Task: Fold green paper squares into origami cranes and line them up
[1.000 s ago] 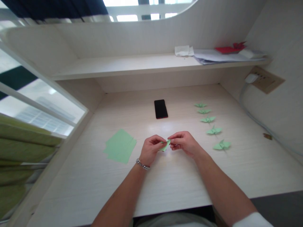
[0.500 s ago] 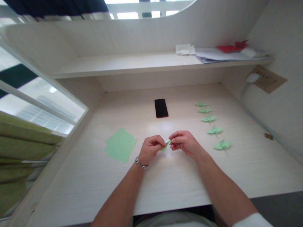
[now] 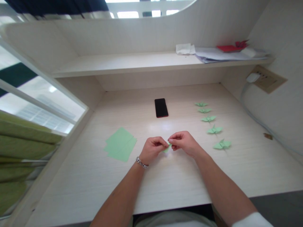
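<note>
My left hand (image 3: pixel 152 148) and my right hand (image 3: pixel 183 143) meet just above the pale wooden desk (image 3: pixel 165 183), both pinched on a small folded piece of green paper (image 3: pixel 167 147). Only a sliver of that paper shows between the fingertips. A metal bracelet (image 3: pixel 142 162) circles my left wrist. Left of my hands lies a stack of flat green paper sheets (image 3: pixel 120 144). To the right, several finished green paper cranes (image 3: pixel 222 144) stand in a row running away from me.
A black phone (image 3: pixel 161 107) lies face up beyond my hands. The shelf (image 3: pixel 123 64) above the desk holds white papers (image 3: pixel 217 55), a crumpled tissue (image 3: pixel 185 49) and red folded paper (image 3: pixel 230 47). A wall socket (image 3: pixel 266 78) with a plug and cable sits on the right wall.
My fingertips have drawn closer together over the green paper, so less of it shows. The hands stay in the same spot above the desk.
</note>
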Motion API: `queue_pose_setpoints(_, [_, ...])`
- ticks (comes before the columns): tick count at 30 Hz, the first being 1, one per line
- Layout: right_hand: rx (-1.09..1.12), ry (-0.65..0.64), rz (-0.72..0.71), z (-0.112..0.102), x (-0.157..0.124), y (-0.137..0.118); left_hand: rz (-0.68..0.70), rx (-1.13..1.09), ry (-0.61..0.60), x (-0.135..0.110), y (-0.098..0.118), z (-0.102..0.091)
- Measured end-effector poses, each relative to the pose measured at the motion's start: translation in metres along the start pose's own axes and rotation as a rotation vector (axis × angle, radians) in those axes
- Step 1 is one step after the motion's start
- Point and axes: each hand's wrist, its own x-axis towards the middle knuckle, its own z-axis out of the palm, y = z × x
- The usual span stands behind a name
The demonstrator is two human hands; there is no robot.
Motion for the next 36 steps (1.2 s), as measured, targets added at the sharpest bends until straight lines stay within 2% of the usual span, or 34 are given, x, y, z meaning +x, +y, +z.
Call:
queue_pose_setpoints(4, [-0.015,0.040,-0.044,-0.001,0.000,0.000,-0.065,-0.008,0.029,0.000,0.001,-0.002])
queue_pose_setpoints(12, [-0.033,0.057,-0.070,-0.002,-0.001,-0.001,-0.136,-0.058,-0.005,0.000,0.001,-0.007])
queue_pose_setpoints(16, [-0.031,0.051,-0.086,-0.004,0.001,0.001,-0.193,-0.161,-0.050,0.000,0.004,-0.009])
queue_pose_setpoints(20, [-0.082,0.081,-0.129,-0.004,0.003,0.003,-0.209,-0.287,-0.034,0.000,0.008,-0.008])
queue_pose_setpoints(27, [-0.262,0.161,-0.230,0.001,0.003,0.005,-0.161,-0.039,0.058,0.002,0.002,-0.001])
queue_pose_setpoints(33, [-0.263,0.063,-0.174,0.005,0.005,0.008,-0.124,-0.043,0.032,0.002,-0.002,-0.004])
queue_pose_setpoints(36, [-0.228,0.101,-0.181,0.005,0.006,0.008,-0.123,-0.075,0.028,0.001,0.000,-0.005])
